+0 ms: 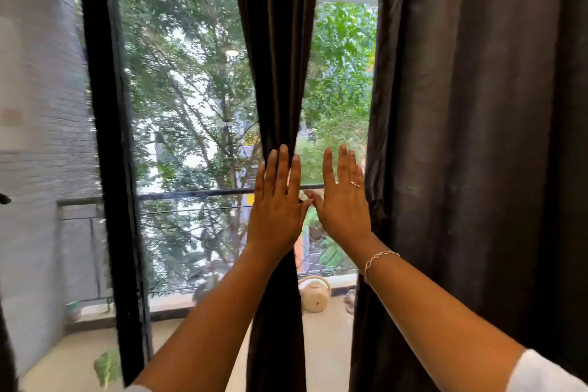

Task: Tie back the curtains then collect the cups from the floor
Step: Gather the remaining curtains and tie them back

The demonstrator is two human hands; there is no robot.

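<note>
Two dark brown curtains hang in front of a glass door. A narrow gathered curtain point(276, 51) hangs in the middle, and a wide curtain point(471, 124) covers the right side. My left hand point(276, 200) is raised flat with straight fingers against the narrow curtain. Beside it, my right hand point(343, 197) is held up with straight fingers in the gap between the two curtains, its edge close to the wide curtain. The thumbs nearly touch. Neither hand holds anything. No cup or tie-back is in view.
A black door frame point(111, 149) stands at the left. Beyond the glass are a balcony rail point(191, 196), trees, and a cream jug-like vessel point(315, 294) on the balcony floor. A grey wall point(35, 124) fills the far left.
</note>
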